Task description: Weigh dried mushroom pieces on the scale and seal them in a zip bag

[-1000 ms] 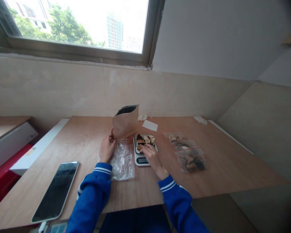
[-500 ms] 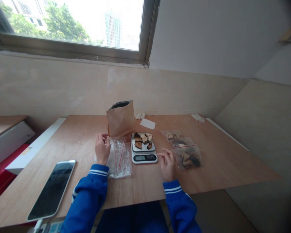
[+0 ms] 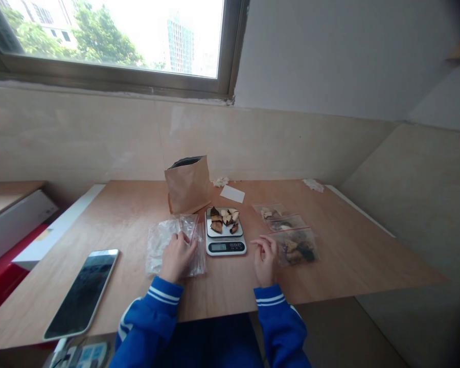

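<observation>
My left hand (image 3: 178, 255) lies over the clear zip bags (image 3: 157, 243), fingers bent and thumb a little apart from them; whether the fingertips touch the plastic I cannot tell. To the right stands a white digital kitchen scale (image 3: 225, 248) with dried mushroom pieces (image 3: 227, 217) on its plate; its display digits are too small to read. My right hand (image 3: 266, 258) rests just right of the scale, fingers loosely spread and holding nothing. Filled zip bags of dried mushrooms (image 3: 299, 248) lie beside it in an overlapping row.
A brown paper pouch (image 3: 188, 186) stands open behind the scale, with a white card (image 3: 232, 193) to its right. On the left lies a phone (image 3: 82, 294), above a power strip (image 3: 86, 353) at the table's front edge. Crumpled white scraps (image 3: 313, 185) sit along the back.
My left hand has moved right and nearer, from beside the pouch's base onto the clear bags. My right hand stays about where it was. The view has shifted slightly.
</observation>
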The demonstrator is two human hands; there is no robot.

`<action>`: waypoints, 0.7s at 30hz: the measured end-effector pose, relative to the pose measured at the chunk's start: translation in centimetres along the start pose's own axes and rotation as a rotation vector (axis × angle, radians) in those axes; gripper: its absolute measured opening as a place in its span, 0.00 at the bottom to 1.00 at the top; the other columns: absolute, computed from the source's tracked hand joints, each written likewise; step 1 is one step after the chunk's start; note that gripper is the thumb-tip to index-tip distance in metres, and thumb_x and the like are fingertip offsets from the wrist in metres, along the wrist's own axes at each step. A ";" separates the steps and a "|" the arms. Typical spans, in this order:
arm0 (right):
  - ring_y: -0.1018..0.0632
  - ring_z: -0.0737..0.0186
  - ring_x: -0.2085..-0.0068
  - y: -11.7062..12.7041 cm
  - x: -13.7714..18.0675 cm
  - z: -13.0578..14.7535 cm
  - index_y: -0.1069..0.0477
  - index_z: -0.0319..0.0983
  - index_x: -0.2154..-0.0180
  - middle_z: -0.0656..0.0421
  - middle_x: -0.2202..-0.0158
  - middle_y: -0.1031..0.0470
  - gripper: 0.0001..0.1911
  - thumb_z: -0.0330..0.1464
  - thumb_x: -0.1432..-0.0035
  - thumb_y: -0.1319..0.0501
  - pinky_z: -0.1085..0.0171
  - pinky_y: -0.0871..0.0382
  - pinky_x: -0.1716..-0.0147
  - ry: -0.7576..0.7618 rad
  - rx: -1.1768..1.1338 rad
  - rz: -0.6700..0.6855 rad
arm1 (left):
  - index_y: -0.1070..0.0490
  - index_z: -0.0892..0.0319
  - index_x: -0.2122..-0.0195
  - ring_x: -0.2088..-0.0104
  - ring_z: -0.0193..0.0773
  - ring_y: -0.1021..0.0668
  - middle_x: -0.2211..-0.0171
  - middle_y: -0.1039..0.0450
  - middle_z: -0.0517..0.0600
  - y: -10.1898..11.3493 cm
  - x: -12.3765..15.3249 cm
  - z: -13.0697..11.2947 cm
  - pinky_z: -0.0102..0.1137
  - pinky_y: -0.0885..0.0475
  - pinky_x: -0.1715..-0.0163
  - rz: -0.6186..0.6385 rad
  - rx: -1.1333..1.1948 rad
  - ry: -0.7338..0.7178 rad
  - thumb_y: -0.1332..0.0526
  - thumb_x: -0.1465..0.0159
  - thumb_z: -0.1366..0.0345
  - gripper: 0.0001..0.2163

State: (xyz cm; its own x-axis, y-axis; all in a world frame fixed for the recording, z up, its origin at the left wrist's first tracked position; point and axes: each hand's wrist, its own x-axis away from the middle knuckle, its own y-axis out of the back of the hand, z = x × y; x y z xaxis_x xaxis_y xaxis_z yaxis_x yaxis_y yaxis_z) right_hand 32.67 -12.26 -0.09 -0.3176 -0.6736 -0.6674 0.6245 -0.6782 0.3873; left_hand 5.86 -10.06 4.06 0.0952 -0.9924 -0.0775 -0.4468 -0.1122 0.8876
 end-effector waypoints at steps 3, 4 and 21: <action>0.27 0.54 0.55 -0.1 0.1 -0.3 0.25 0.40 0.69 0.52 0.58 0.31 0.14 0.27 0.40 0.49 0.53 0.31 0.56 -0.012 -0.020 0.020 | 0.33 0.59 0.65 0.66 0.45 0.23 0.67 0.27 0.55 -0.4 -0.3 0.0 0.34 0.36 0.68 0.014 -0.023 -0.013 0.48 0.34 0.61 0.08; 0.27 0.54 0.55 -0.1 0.1 -0.4 0.25 0.40 0.69 0.51 0.58 0.31 0.14 0.27 0.40 0.49 0.54 0.30 0.56 -0.013 -0.028 0.033 | 0.33 0.58 0.65 0.66 0.45 0.23 0.68 0.27 0.54 -0.5 -0.4 0.2 0.34 0.36 0.68 0.004 -0.009 -0.021 0.48 0.34 0.62 0.07; 0.31 0.52 0.44 -2.7 -1.4 1.6 0.29 0.50 0.45 0.56 0.38 0.34 0.19 0.36 0.31 0.51 0.51 0.37 0.47 0.238 0.175 0.414 | 0.37 0.57 0.63 0.66 0.47 0.25 0.69 0.35 0.51 -2.3 -0.7 3.6 0.40 0.29 0.63 -0.354 0.211 0.001 0.46 0.37 0.61 0.06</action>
State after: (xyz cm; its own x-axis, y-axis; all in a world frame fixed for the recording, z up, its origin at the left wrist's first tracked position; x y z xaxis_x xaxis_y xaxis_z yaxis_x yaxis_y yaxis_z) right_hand 30.29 -9.98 0.85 0.1157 -0.8242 -0.5543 0.5285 -0.4214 0.7369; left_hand 3.60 -9.34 0.42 0.2762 -0.8908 -0.3609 -0.5588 -0.4543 0.6938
